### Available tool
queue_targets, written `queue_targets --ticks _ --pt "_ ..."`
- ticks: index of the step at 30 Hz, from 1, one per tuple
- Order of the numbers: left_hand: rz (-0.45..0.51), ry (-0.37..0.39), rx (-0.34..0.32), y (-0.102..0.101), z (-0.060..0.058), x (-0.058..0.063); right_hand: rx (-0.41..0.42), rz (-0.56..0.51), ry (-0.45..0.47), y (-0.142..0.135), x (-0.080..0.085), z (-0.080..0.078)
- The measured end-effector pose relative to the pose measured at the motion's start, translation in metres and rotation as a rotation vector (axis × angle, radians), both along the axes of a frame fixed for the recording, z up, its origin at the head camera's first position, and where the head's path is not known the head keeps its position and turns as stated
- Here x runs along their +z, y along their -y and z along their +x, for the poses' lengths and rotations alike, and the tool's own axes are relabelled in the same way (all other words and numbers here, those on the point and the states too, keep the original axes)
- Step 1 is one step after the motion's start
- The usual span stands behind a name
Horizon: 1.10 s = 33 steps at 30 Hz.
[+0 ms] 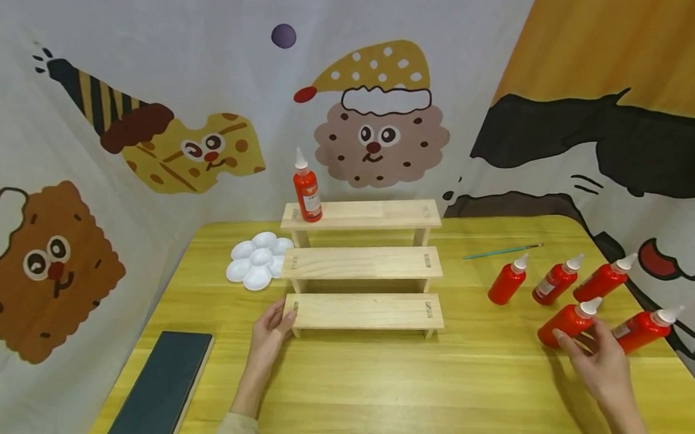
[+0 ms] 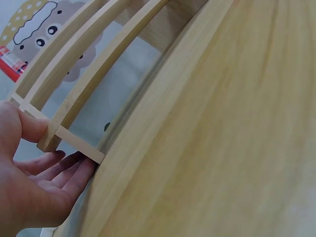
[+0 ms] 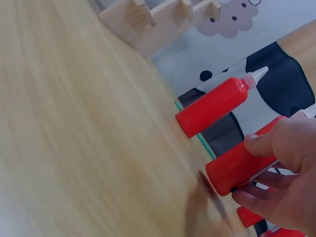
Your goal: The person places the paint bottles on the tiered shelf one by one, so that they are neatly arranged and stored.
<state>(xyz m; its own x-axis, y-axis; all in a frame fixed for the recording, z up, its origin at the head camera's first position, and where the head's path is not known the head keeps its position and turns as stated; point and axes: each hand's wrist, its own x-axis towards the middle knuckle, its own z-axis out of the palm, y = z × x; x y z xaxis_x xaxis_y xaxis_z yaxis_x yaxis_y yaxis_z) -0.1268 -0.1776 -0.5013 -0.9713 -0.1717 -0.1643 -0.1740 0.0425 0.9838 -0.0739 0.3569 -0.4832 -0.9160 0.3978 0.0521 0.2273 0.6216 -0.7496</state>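
A three-step wooden display stand (image 1: 364, 311) is in the middle of the table. My left hand (image 1: 271, 329) pinches the left end of its lowest step, the thumb on the board and the fingers beside the leg in the left wrist view. On the right, my right hand (image 1: 603, 364) grips a red paint bottle (image 1: 565, 325) with a white nozzle; the right wrist view shows thumb and fingers on opposite sides of it. Close by stand more red bottles (image 1: 507, 283), several in all. Another red bottle (image 1: 308, 196) stands upright on the top step's left end.
A white flower-shaped paint palette (image 1: 261, 257) lies left of the stand. Behind the bottles is a thin teal paintbrush (image 1: 502, 251). A dark board (image 1: 156, 391) lies along the table's left edge. A printed cloth (image 1: 208, 27) hangs behind the table (image 1: 380, 399).
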Motion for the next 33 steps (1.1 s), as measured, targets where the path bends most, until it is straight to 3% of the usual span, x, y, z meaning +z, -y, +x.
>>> queue_targets --ticks 4,10,18,24,33 --pt "-0.001 0.001 -0.004 -0.001 0.000 -0.001 -0.043 0.005 -0.074 0.008 0.008 0.001" --pt "-0.004 -0.005 -0.004 -0.001 0.000 0.001 -0.128 0.004 -0.148 0.024 0.032 0.000" --pt "-0.002 -0.016 0.001 0.000 0.002 0.000 -0.126 0.010 -0.271 0.040 0.064 -0.001" --pt "0.006 0.006 -0.005 0.001 0.000 -0.001 -0.069 -0.024 -0.341 0.051 0.083 -0.005" --pt "0.003 0.007 -0.009 0.002 0.000 -0.001 0.125 -0.073 -0.462 0.073 0.112 -0.025"
